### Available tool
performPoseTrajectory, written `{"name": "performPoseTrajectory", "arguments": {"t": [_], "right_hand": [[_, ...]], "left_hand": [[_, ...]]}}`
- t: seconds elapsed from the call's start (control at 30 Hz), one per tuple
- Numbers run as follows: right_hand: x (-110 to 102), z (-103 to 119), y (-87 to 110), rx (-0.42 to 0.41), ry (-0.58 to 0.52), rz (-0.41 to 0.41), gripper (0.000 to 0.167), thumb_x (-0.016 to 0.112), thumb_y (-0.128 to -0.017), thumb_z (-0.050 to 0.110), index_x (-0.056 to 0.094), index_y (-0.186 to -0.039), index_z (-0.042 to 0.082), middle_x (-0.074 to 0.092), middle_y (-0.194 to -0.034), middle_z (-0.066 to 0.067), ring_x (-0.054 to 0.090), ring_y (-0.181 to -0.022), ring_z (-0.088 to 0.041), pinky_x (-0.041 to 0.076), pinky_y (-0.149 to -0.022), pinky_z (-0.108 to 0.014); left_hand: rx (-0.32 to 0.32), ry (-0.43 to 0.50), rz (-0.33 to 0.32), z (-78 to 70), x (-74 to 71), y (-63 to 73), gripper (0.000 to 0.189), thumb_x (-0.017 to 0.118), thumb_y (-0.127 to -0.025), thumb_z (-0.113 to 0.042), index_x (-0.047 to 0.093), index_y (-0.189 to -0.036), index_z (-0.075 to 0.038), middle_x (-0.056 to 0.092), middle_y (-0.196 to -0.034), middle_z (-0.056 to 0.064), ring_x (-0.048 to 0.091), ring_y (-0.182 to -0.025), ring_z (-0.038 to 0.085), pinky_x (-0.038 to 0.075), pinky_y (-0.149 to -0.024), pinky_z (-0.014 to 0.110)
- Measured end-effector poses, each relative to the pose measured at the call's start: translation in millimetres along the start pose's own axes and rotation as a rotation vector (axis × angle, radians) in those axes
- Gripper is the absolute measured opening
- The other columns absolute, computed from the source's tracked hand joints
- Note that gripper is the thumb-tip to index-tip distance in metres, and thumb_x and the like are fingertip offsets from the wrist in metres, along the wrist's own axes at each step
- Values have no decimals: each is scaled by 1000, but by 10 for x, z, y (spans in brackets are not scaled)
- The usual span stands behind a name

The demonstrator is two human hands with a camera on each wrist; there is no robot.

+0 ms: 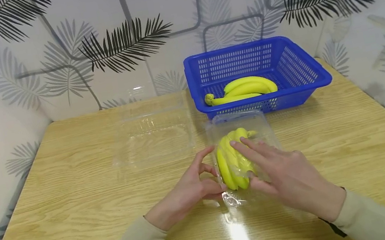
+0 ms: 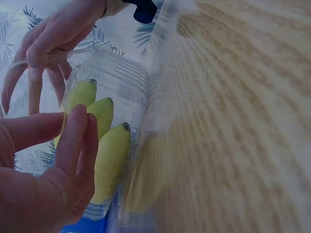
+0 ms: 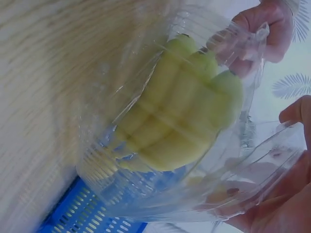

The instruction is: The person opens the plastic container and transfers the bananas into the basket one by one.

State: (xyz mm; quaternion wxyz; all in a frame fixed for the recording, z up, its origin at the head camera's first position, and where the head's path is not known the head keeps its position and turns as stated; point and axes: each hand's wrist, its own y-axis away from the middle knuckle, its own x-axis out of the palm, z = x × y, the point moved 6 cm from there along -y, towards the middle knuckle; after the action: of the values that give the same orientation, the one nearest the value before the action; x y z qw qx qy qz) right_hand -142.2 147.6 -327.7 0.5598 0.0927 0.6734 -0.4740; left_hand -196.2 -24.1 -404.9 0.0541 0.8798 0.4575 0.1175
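A bunch of yellow bananas (image 1: 228,163) lies inside a clear plastic clamshell box (image 1: 213,127) on the table. My left hand (image 1: 197,185) is at the box's left side, its thumb and fingers pinching the rim near the front corner. Over the box, my right hand (image 1: 288,169) holds the thin clear lid (image 3: 262,179), thumb at the edge and fingers spread across the top. In the right wrist view the lid stands partly raised from the base. Banana tips (image 2: 104,114) show through the plastic wall in the left wrist view.
Behind the box stands a blue plastic basket (image 1: 270,100) with another bunch of bananas (image 1: 252,85) in it. A second clear clamshell box (image 1: 158,143), lid up, sits to the left on the wooden table (image 1: 85,190). A patterned wall closes off the back.
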Motion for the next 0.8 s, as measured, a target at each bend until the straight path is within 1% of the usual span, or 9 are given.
{"name": "performPoseTrajectory", "arguments": {"t": [0.07,0.1,0.2,0.23,0.4,0.53,0.63,0.73,0.8], "right_hand": [[-48,-40,2,30,-47,-23,64,54,-90,27,40,-152,18,57,-137,-10,67,-65,-15,16,-34,-13],[-71,-57,7,41,-59,-37,64,55,-89,25,42,-151,17,58,-136,-9,56,-53,-6,16,-35,-13],[-128,-92,33,65,-77,-65,63,55,-85,24,46,-148,19,61,-134,-5,20,-45,1,18,-35,-14],[-143,-97,44,68,-80,-74,63,55,-85,24,47,-147,19,61,-133,-4,20,-45,1,18,-36,-14],[-207,-97,72,74,-67,-103,74,59,-80,30,42,-150,14,57,-138,-7,57,-64,-11,21,-37,-13],[-292,-87,87,90,-76,-126,83,62,-75,30,37,-152,11,46,-149,-8,60,-87,-19,22,-36,-12],[-406,-53,86,69,-89,-192,74,58,-77,29,45,-147,9,41,-152,-9,60,-103,-25,37,-40,-14],[-565,-29,65,35,-108,-288,58,52,-84,28,56,-136,5,45,-148,-14,48,-129,-35,53,-76,-19],[-686,-33,53,27,-113,-353,50,50,-87,29,62,-128,2,52,-141,-16,49,-127,-35,47,-98,-25]], "left_hand": [[-2,3,-6,-7,-9,-5,90,66,-84,10,22,-155,-22,42,-107,13,65,-79,21,59,-76,38],[-3,8,-10,-10,-15,-8,90,66,-83,11,22,-155,-21,42,-107,13,65,-79,21,59,-77,39],[-12,7,-26,-16,-40,-10,91,66,-82,12,22,-155,-20,43,-106,13,65,-78,21,59,-78,40],[-13,7,-30,-19,-50,-9,92,66,-81,12,22,-155,-20,43,-106,13,65,-78,21,59,-78,41],[-13,-25,-20,-40,-68,0,92,68,-81,9,22,-155,-19,44,-109,14,65,-74,20,59,-77,40],[-9,-18,-11,-39,-70,4,93,69,-80,9,22,-155,-18,44,-109,15,65,-72,19,60,-75,39],[-7,-17,-13,-31,-72,7,94,69,-78,10,23,-155,-17,44,-109,14,64,-70,18,60,-75,39],[-8,-17,-21,-25,-72,8,93,69,-78,10,23,-155,-17,43,-109,14,64,-69,18,60,-74,38],[-12,-15,-31,-23,-74,7,94,69,-78,10,23,-155,-18,43,-110,14,64,-68,18,60,-73,38]]}}
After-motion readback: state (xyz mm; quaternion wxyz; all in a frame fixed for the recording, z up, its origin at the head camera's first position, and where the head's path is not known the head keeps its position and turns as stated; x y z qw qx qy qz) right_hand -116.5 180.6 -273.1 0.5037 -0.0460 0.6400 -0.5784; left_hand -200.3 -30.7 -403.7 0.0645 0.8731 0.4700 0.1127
